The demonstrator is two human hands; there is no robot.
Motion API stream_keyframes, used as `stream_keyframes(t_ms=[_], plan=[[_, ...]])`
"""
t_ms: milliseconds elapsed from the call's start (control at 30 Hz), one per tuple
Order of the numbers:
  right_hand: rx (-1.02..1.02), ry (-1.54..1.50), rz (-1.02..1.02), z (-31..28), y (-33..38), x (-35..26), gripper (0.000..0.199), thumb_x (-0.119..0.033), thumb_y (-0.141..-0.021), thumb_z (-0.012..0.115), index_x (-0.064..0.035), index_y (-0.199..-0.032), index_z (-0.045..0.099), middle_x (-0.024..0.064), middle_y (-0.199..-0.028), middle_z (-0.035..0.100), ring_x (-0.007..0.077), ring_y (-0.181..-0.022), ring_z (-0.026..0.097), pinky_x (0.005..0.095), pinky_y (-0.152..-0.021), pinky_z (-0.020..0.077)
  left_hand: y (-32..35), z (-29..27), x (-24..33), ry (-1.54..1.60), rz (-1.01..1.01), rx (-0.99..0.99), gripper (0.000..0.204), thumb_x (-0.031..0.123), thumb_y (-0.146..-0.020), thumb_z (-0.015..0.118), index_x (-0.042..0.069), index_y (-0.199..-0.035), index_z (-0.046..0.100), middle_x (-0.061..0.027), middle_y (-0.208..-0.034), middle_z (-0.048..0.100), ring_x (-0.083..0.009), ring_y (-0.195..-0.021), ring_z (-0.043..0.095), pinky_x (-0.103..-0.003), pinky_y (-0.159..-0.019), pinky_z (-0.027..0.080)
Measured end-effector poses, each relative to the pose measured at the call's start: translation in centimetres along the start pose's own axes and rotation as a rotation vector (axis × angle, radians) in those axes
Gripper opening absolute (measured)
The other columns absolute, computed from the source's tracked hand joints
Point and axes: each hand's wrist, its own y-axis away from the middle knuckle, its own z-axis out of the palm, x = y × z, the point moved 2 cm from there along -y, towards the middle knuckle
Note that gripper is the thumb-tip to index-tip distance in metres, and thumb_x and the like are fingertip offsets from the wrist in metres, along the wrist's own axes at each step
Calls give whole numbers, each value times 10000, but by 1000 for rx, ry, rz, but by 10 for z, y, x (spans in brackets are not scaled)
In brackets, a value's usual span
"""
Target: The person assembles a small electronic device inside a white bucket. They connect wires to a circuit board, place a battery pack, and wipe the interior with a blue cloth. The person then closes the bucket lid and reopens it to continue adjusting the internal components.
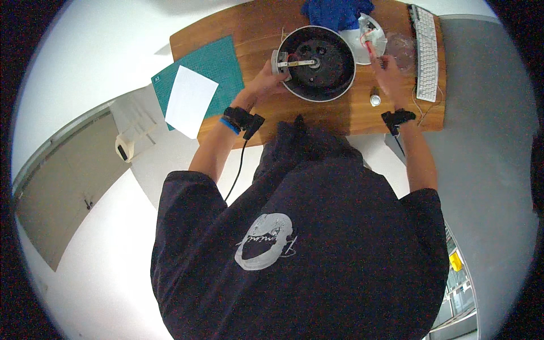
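A round black pot-like housing (334, 76) with a pale rim rests on the wooden table. A narrow metal strip (297, 63) runs from its left edge to the middle of its inside, with a red wire beside it. My left hand (265, 82) is closed around the light grey handle-like part (276, 61) on the left side. To the right, my right hand (387, 73) has its fingers closed around a slim red stick-like piece (369, 49); its exact kind is unclear. That piece reaches toward a white round part (371, 34) with thin wires.
Blue cloth (337, 12) lies at the far edge. A white keyboard (426, 54) stands on the right, near a clear round dish (401, 51). A small white-topped container (375, 100) sits near my right wrist. White paper (191, 101) covers part of a green cutting mat (224, 62).
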Motion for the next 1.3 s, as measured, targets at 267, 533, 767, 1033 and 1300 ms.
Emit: stream_keyframes(t_ms=[267, 533, 767, 1033, 1300], plan=[[-161, -38, -22, 56, -19, 28, 465, -362, -962, 679, 2, -1232, 576, 242, -1113, 677, 387, -1017, 674, 460, -888, 510, -13, 4, 4, -76, -60, 10, 723, 164, -895, 771, 197, -1520, 410, -27, -1385, 566, -174, -1220, 559, -343, -940, 529], [-75, 75, -69, 38, -16, -32, 485, -312, -978, 663, 5, -1328, 551, 247, -1258, 633, 382, -1144, 630, 451, -996, 476, -17, -4, 0, -367, 352, 128, 625, 43, -825, 669, 50, -1418, 468, -155, -1253, 630, -239, -1220, 570, -386, -1039, 460], [-253, -376, -451, 20, -26, -93, 562, -372, -1001, 615, -34, -1428, 477, 266, -1368, 557, 416, -1305, 521, 454, -1120, 403, -23, -19, 55, -669, 342, 149, 710, 2, -837, 634, 74, -1505, 404, -158, -1405, 591, -336, -1334, 541, -442, -1125, 420], [-450, -153, -609, 10, 16, -152, 775, -239, -938, 688, -50, -1553, 256, 271, -1498, 417, 454, -1377, 427, 485, -1167, 355, 37, -15, 127, -987, 373, 402, 660, -9, -845, 538, -3, -1472, 335, -391, -1301, 550, -541, -1012, 637, -590, -880, 522], [-154, -111, -888, 5, 42, -195, 679, -187, -888, 752, -73, -1477, 434, 195, -1490, 476, 405, -1359, 467, 428, -1135, 398, 59, 3, 110, -1271, 478, 491, 672, -10, -867, 543, -63, -1493, 306, -387, -1433, 446, -488, -1010, 672, -496, -771, 603]])
